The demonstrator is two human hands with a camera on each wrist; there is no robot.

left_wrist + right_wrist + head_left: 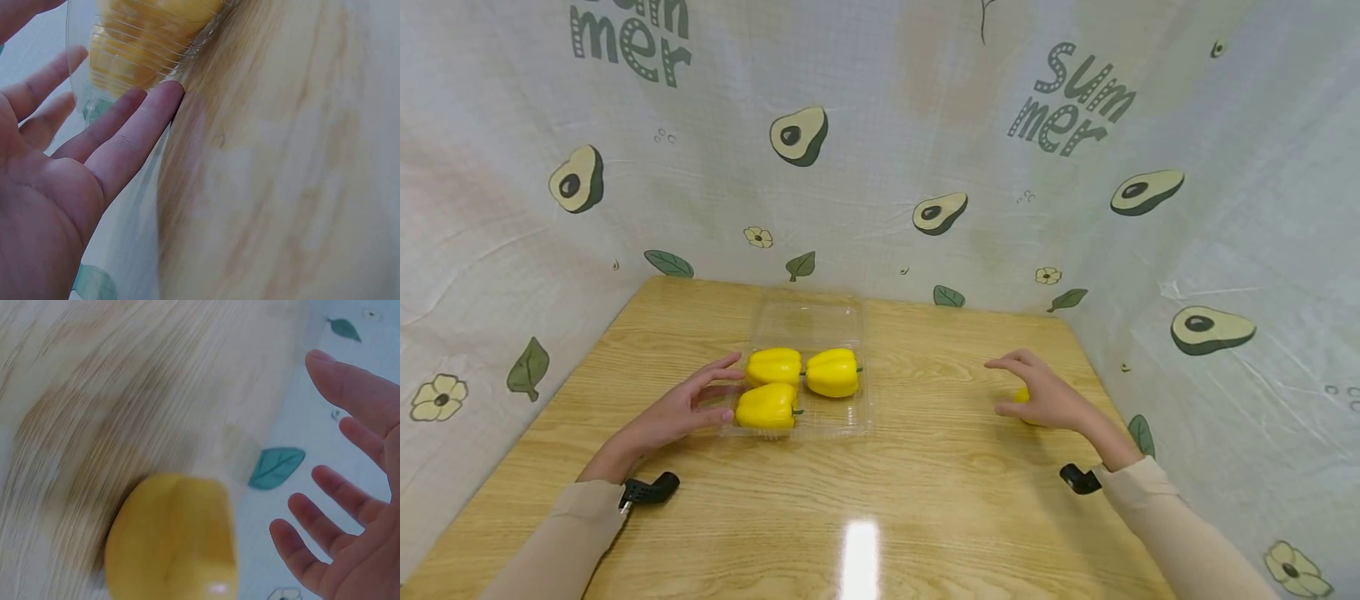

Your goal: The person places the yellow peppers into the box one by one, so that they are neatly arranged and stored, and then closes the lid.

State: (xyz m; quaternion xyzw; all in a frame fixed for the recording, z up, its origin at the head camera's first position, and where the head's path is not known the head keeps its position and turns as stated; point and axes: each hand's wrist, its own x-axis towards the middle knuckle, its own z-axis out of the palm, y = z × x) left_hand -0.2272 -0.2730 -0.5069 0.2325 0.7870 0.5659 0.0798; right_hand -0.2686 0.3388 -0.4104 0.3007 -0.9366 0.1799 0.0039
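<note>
A clear plastic clamshell box (835, 427) lies with its lid (808, 321) folded back, and three yellow bell peppers (832, 372) sit in its base. My left hand (681, 408) is at the box's left side, fingers spread and fingertips right at the clear wall, as the left wrist view also shows. Over on the right, a single yellow bell pepper (172, 540) lies on the table. My right hand (1041, 396) hovers over that pepper with fingers apart, hiding most of it in the head view; in the right wrist view a gap separates them.
The wooden table (917, 500) runs back to a white cloth (865, 167) printed with avocados and leaves, which hangs behind and on both sides. Black wrist cameras (651, 487) are strapped on both forearms. A bright light reflection lies near the front of the table.
</note>
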